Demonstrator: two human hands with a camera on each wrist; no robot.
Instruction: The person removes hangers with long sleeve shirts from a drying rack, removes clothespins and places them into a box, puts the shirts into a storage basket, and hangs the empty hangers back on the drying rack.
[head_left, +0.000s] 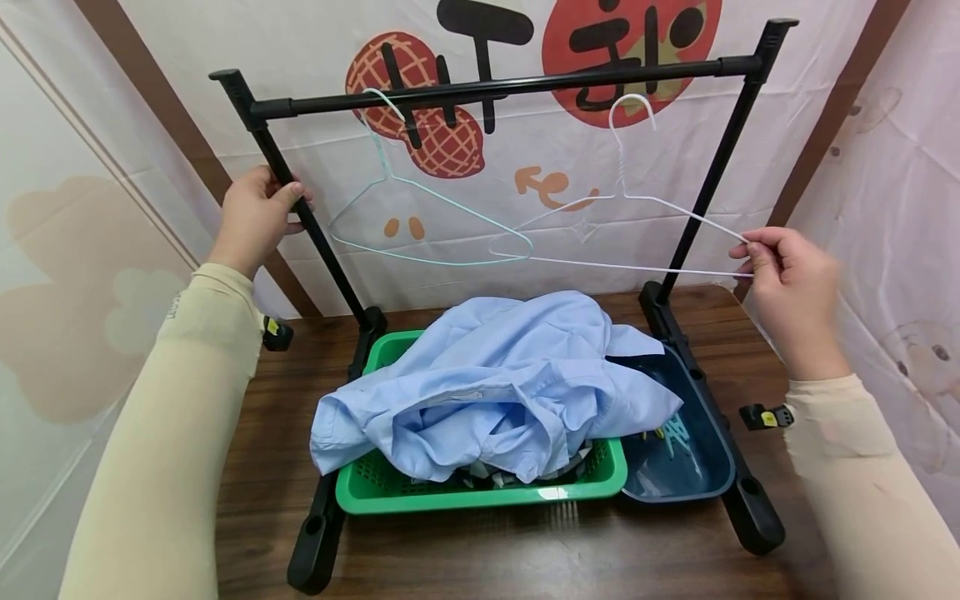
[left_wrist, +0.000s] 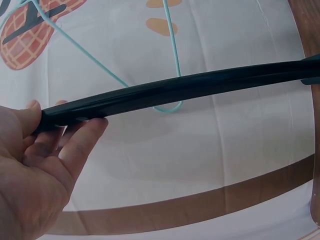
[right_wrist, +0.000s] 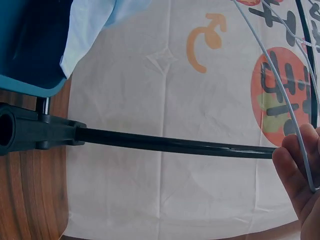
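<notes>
My left hand grips the left post of a black clothes rack, thumb and fingers round it; the left wrist view shows this post close up. The right hand pinches one end corner of a white wire hanger. That hanger stretches leftward from the fingers, its hook a little below the top bar in the head view. From the bar's left part hangs a light teal wire hanger, tilted. In the right wrist view, white wire runs down to the right hand.
A crumpled light blue shirt lies over a green basket, with dark and white cloth beneath it. Beside it stands a dark blue basin holding small bluish pieces. The rack's feet stand on a brown wooden table; a printed curtain hangs behind.
</notes>
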